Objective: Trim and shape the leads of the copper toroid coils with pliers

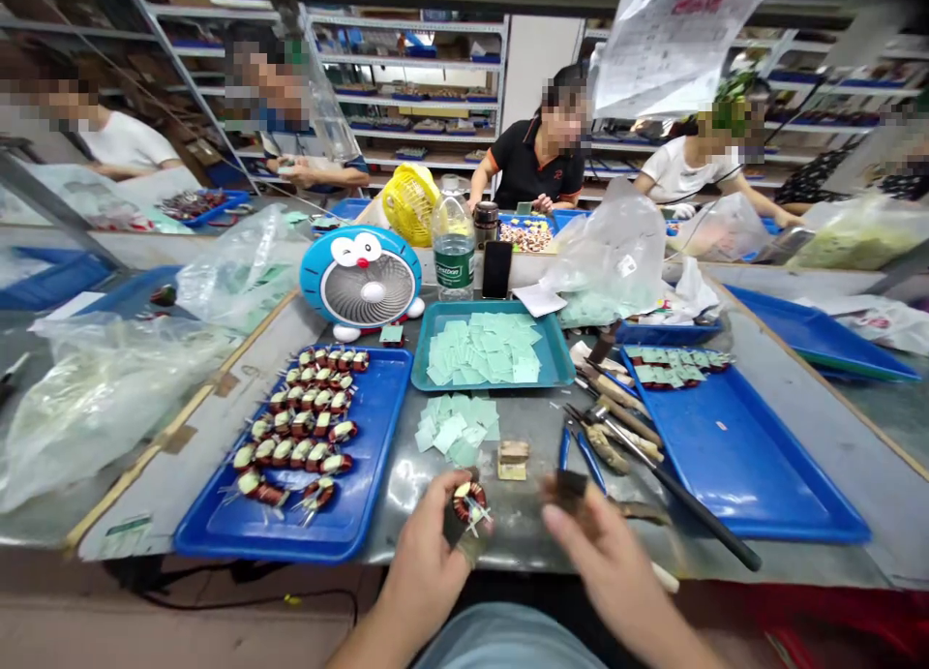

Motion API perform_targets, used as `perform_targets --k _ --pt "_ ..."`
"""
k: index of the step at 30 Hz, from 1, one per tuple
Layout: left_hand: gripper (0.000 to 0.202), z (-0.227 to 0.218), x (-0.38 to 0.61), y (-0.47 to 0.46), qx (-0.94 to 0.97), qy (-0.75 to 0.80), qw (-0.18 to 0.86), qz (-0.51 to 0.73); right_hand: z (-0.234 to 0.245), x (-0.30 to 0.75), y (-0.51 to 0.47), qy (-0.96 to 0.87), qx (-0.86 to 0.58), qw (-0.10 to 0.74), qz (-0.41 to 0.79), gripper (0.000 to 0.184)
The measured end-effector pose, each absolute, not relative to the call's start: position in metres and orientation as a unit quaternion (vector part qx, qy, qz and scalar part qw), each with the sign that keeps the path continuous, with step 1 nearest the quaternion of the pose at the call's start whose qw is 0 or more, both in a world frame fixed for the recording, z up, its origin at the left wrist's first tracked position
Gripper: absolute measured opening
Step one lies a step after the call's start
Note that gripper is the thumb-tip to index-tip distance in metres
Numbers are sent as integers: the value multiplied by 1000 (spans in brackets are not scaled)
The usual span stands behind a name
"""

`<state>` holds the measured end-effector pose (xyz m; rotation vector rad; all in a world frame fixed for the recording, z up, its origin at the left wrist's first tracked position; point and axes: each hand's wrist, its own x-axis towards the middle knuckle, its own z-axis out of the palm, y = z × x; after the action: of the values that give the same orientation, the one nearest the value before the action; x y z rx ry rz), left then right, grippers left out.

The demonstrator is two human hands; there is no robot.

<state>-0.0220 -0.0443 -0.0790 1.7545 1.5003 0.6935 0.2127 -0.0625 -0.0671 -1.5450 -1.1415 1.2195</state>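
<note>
In the head view, my left hand [434, 538] is closed around a copper-wound ring coil [470, 503] with pale wire leads, held over the front of the metal bench. My right hand [606, 543] is to its right, smeared by motion; something dark covers its fingertips, and whether it holds anything is unclear. Loose pale green square sheets [459, 427] lie just beyond my left hand. A small tan block [513, 460] sits between the hands. The blue tray [384, 495] on the left carries rows of similar coils [301, 417].
A teal tray [419, 364] of green squares stands ahead. Blue-handled pliers [584, 451] and a black-handled hammer [707, 519] lie to the right, beside another blue tray [755, 466] with several coils. A blue fan [361, 280], water bottle [454, 243] and phone [496, 269] stand behind. Several co-workers sit opposite.
</note>
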Motion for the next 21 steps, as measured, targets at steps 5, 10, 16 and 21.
perform_targets --k 5,10,16,21 --pt "39 -95 -41 -41 719 574 323 221 -98 355 -37 -747 -658 87 -40 34" --pt "43 -106 -41 -41 714 598 305 201 -118 388 -29 -774 -630 23 -66 26" --pt "48 -113 -44 -45 699 620 290 206 -89 376 -53 -762 -641 73 -61 37" --pt "38 -116 -44 -42 702 618 288 204 -66 297 -80 -795 -573 141 140 44"
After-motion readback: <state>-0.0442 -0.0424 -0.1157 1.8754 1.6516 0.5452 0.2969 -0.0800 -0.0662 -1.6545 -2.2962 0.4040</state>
